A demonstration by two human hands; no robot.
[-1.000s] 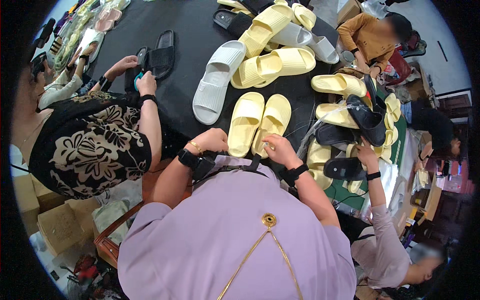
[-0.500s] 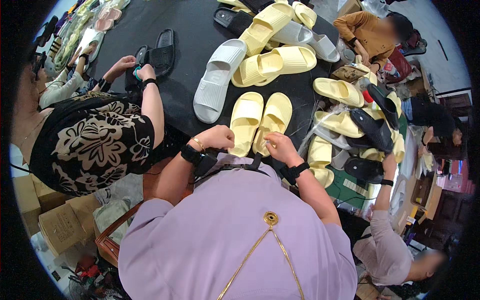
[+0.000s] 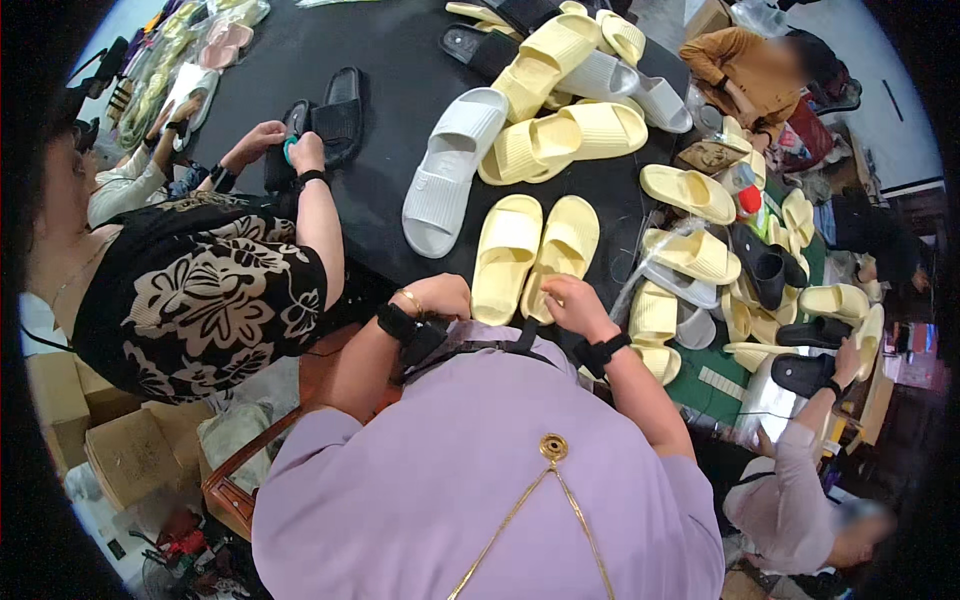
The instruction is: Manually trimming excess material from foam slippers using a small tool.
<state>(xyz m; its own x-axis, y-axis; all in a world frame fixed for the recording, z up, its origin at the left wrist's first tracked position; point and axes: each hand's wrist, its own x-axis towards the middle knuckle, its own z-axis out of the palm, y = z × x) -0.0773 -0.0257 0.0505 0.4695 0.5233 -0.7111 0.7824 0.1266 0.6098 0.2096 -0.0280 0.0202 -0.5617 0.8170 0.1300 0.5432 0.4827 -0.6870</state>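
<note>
Two pale yellow slippers stand side by side on the black table in front of me, a left slipper and a right slipper, heels toward me. Beside the left slipper's heel is my left hand, its fingers curled closed. My right hand is at the heel of the right slipper, thumb and fingers drawn together near its edge. Whatever either hand may pinch is too small or hidden to make out. A grey slipper lies just beyond, to the left.
More yellow slippers pile up ahead. At right, mixed slippers cover a green surface. A co-worker on the left holds teal-handled scissors by black slippers. Another person's hand reaches in from the right.
The whole view has shifted slightly. My right hand's fingers have curled in more. The person at right has moved a hand with a black slipper farther right, away from the pile.
</note>
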